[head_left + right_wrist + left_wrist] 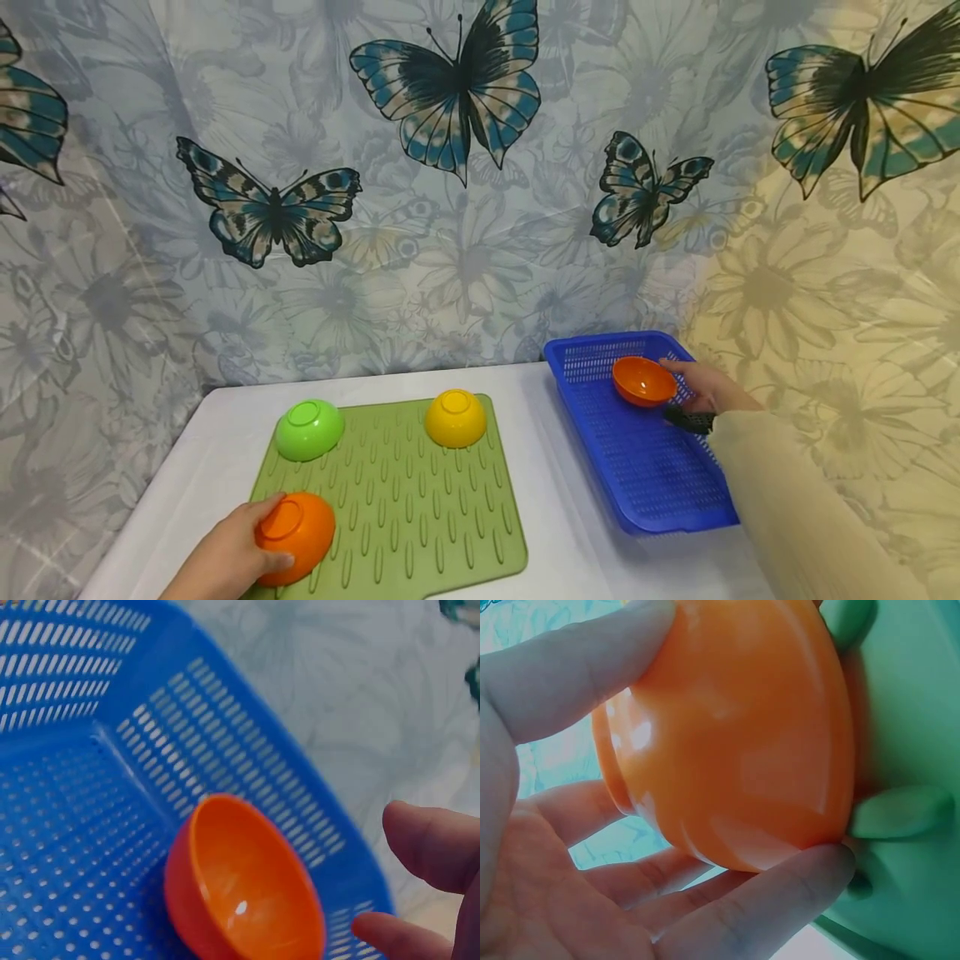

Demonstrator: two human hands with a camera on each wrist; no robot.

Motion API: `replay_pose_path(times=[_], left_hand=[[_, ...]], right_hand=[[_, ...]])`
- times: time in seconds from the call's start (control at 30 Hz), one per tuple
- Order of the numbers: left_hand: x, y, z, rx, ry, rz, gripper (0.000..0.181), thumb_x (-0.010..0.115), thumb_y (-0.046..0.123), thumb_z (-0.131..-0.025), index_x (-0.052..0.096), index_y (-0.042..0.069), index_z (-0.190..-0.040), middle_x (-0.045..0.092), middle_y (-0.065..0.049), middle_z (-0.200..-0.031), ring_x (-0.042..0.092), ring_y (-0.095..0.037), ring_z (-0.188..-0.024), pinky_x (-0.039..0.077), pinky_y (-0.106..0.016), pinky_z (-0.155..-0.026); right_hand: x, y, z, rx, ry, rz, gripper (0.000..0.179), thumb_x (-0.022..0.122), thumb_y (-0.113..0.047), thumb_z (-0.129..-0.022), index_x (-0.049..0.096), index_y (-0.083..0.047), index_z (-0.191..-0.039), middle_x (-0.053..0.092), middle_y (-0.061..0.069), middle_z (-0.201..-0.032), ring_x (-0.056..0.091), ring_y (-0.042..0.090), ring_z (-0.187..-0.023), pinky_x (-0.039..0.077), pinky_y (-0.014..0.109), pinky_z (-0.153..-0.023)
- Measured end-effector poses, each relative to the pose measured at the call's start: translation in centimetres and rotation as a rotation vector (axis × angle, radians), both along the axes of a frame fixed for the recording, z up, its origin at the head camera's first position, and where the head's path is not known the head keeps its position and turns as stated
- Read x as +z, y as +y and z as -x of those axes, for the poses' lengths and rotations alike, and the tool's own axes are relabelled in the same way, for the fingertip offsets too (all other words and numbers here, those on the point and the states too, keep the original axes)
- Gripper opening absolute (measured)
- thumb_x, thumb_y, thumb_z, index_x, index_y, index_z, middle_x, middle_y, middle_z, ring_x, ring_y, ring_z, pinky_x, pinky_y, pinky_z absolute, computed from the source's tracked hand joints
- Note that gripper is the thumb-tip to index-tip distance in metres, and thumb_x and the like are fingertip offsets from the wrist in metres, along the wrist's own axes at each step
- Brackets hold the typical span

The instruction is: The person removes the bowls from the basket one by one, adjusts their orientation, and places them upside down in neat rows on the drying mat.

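At the front left of the green drying mat (405,508), my left hand (228,546) grips an upside-down orange bowl (311,533). The left wrist view shows thumb and fingers spread around the orange bowl (742,735), its rim close against the mat's ridges. A second, red-orange bowl (643,382) sits at the far end of a blue perforated basket (645,483), its opening showing. My right hand (708,387) is beside that bowl, over the basket's right edge. In the right wrist view, thumb and finger stand apart from the red-orange bowl (251,889), holding nothing.
An upside-down green bowl (309,429) rests at the mat's back left corner, a yellow one (456,421) at its back right. The white-covered table (543,467) shows between mat and basket. Behind hangs a butterfly-patterned cloth (472,275).
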State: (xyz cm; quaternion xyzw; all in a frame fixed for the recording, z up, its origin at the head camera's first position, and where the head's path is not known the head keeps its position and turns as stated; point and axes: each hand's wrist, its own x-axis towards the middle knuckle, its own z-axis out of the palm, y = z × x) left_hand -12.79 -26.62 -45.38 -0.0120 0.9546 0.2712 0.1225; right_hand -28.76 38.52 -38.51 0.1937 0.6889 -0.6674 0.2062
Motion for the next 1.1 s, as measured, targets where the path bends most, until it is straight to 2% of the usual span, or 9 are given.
replay_pose_path(times=[0.13,0.2,0.3,0.4,0.53,0.63,0.77,0.97,1.1], left_hand=[[-0.2,0.1,0.0,0.0,0.0,0.004,0.095,0.085,0.036,-0.06,0.044,-0.007,-0.134,0.053,-0.025,-0.117,0.053,-0.039,-0.102,0.044,-0.055,-0.079],[-0.3,0.2,0.1,-0.002,-0.003,0.003,0.095,0.085,0.036,-0.06,0.045,-0.007,-0.134,0.053,-0.025,-0.117,0.053,-0.039,-0.102,0.045,-0.055,-0.079],[-0.5,0.3,0.3,-0.007,0.004,0.005,0.095,0.085,0.037,-0.06,0.045,-0.007,-0.134,0.053,-0.025,-0.117,0.053,-0.04,-0.102,0.044,-0.055,-0.08],[-0.5,0.4,0.3,-0.008,0.018,0.01,0.095,0.085,0.038,-0.059,0.046,-0.006,-0.133,0.054,-0.024,-0.116,0.053,-0.04,-0.103,0.044,-0.056,-0.08],[-0.5,0.4,0.3,-0.007,0.022,0.014,0.096,0.085,0.039,-0.059,0.046,-0.006,-0.133,0.053,-0.024,-0.116,0.053,-0.039,-0.102,0.044,-0.056,-0.08],[-0.4,0.5,0.2,-0.006,0.012,0.009,0.096,0.085,0.038,-0.059,0.045,-0.006,-0.134,0.053,-0.025,-0.117,0.052,-0.04,-0.103,0.044,-0.057,-0.08],[-0.3,0.5,0.2,0.0,-0.008,0.0,0.097,0.085,0.037,-0.059,0.043,-0.007,-0.135,0.052,-0.026,-0.117,0.052,-0.04,-0.102,0.044,-0.056,-0.08],[-0.3,0.4,0.2,0.009,-0.025,-0.002,0.098,0.085,0.038,-0.059,0.043,-0.007,-0.135,0.053,-0.025,-0.115,0.054,-0.039,-0.099,0.045,-0.054,-0.078],[-0.2,0.2,0.1,0.009,-0.025,-0.008,0.098,0.085,0.039,-0.059,0.043,-0.008,-0.135,0.053,-0.025,-0.115,0.054,-0.039,-0.099,0.045,-0.054,-0.078]], right_hand=[[-1.2,0.3,-0.4,-0.058,-0.068,0.111,0.085,0.04,-0.037,-0.099,-0.026,-0.006,-0.142,-0.009,0.033,-0.146,0.055,0.046,-0.098,0.044,0.051,-0.088],[-1.6,0.4,-0.3,-0.073,-0.068,0.127,0.078,0.035,-0.034,-0.1,-0.023,-0.004,-0.143,-0.005,0.034,-0.147,0.058,0.041,-0.091,0.047,0.048,-0.085],[-2.0,0.5,-0.2,-0.106,-0.071,0.15,0.071,0.032,-0.026,-0.101,-0.019,-0.001,-0.144,-0.005,0.03,-0.148,0.048,0.045,-0.109,0.045,0.047,-0.088],[-2.0,0.4,-0.1,-0.111,-0.061,0.122,0.068,0.032,-0.017,-0.101,-0.016,0.005,-0.143,0.003,0.033,-0.146,0.052,0.043,-0.105,0.045,0.048,-0.086],[-2.3,0.7,0.0,-0.013,0.014,-0.135,0.061,0.036,-0.009,-0.098,0.001,0.021,-0.138,0.023,0.036,-0.133,0.059,0.031,-0.091,0.053,0.035,-0.077],[-2.6,1.0,-0.1,0.033,0.036,-0.353,0.057,0.043,-0.008,-0.094,0.017,0.024,-0.132,0.031,0.032,-0.128,0.053,0.03,-0.096,0.053,0.029,-0.073],[-2.9,0.8,-0.3,0.008,0.001,-0.377,0.057,0.046,-0.004,-0.09,0.018,0.024,-0.132,0.033,0.031,-0.127,0.053,0.033,-0.096,0.053,0.033,-0.076],[-2.7,0.5,-0.4,0.087,0.047,-0.445,0.052,0.044,0.0,-0.089,0.022,0.027,-0.128,0.039,0.032,-0.121,0.053,0.038,-0.103,0.053,0.035,-0.076],[-2.5,0.4,-0.6,0.086,0.053,-0.503,0.045,0.049,-0.001,-0.087,0.034,0.026,-0.12,0.048,0.028,-0.108,0.059,0.03,-0.087,0.054,0.032,-0.068]])
